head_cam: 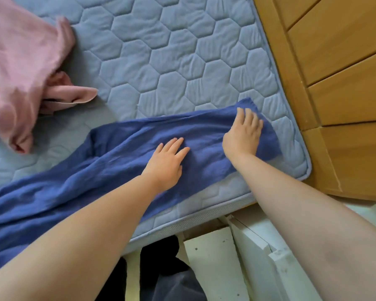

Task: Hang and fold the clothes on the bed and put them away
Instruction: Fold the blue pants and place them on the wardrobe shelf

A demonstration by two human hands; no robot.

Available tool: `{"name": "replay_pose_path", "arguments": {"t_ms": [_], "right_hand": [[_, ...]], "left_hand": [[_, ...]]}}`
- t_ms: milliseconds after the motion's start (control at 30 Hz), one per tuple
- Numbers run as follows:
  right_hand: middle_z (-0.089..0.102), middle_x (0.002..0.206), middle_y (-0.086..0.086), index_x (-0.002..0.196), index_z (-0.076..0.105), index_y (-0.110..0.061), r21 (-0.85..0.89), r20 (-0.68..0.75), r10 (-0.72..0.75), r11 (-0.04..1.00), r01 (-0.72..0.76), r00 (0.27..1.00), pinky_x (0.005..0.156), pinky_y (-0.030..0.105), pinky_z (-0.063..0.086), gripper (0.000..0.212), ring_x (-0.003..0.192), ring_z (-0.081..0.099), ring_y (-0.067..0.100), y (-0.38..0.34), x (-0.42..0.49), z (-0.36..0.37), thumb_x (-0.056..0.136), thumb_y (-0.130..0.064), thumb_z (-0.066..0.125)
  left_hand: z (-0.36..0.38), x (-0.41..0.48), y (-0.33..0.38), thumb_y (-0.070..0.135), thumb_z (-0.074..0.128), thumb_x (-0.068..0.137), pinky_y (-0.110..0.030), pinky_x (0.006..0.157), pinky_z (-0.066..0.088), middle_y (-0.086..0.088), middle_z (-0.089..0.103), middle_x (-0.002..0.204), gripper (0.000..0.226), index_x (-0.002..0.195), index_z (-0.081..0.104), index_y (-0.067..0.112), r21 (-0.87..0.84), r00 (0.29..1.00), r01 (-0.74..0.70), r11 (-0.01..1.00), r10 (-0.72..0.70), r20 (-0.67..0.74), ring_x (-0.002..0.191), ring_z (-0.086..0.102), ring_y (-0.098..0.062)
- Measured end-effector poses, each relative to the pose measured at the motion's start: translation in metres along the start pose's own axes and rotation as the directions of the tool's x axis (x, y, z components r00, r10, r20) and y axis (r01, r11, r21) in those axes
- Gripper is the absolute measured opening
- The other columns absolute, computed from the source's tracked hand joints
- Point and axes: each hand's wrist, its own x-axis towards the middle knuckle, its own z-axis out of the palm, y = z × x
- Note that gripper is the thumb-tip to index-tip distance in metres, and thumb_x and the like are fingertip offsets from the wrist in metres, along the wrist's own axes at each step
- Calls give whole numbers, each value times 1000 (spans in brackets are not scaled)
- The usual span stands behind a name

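Left hand point(167, 164): flat, palm down, fingers straight and slightly spread, pressing on the blue garment point(109, 153) about midway along its visible stretch. Nothing gripped. Right hand point(243, 135): also palm down, fingers spread and laid on the same garment, further toward its far end near the mattress corner. Fingertips a bit blurred, but no pinch or curl round the cloth is visible. The two hands sit near each other with a strip of blue cloth between them; both bare forearms reach in from the near side.

Blue garment: long and wrinkled, lying on the bed point(161, 61) along its near edge. One end is by the rounded corner on the right under the right hand; the rest runs left and toward the near edge, bunching into folds and passing out of view at lower left. Can't tell what type of garment it is.

Bed: grey-blue quilted mattress cover with a hexagon stitch pattern. Pink garment point(20, 61): crumpled in a heap at the upper left of the mattress, well apart from the blue one and from both hands.

Wooden panelling point(339, 61): light brown, just beside the mattress on the right. Below the near mattress edge are white boards point(211, 257) with small screw holes and some dark cloth point(161, 261) beside them, partly hidden by the left forearm.
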Motion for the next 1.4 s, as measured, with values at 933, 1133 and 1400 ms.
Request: {"name": "replay_pose_path", "arguments": {"t_ms": [933, 1133, 1400], "right_hand": [[67, 87, 17, 72, 55, -10, 608, 390, -286, 794, -11, 876, 82, 39, 47, 35, 91, 60, 35, -327, -59, 20, 96, -35, 48], [41, 55, 6, 54, 42, -8, 237, 588, -377, 926, 293, 716, 58, 31, 31, 39, 58, 41, 23, -322, -61, 10, 85, -23, 61], [55, 101, 19, 95, 57, -4, 12, -67, -552, 832, 554, 831, 78, 47, 39, 15, 95, 51, 39, -338, -112, 31, 83, -10, 50]], "left_hand": [[-12, -181, -253, 10, 48, 92, -43, 75, 33, -19, 59, 100, 14, 98, 59, 3, -453, 509, 633, 628, -778, -367, 99, 49, -39], [-2, -192, -260, 22, 52, 92, -40, 75, 32, -13, 58, 105, 20, 105, 58, 8, -195, 756, 572, 797, -604, -252, 101, 48, -34], [-1, -222, -281, 12, 49, 90, -42, 83, 34, -16, 54, 116, 22, 109, 59, 5, -438, 527, 679, 589, -807, -268, 109, 44, -35]]}}
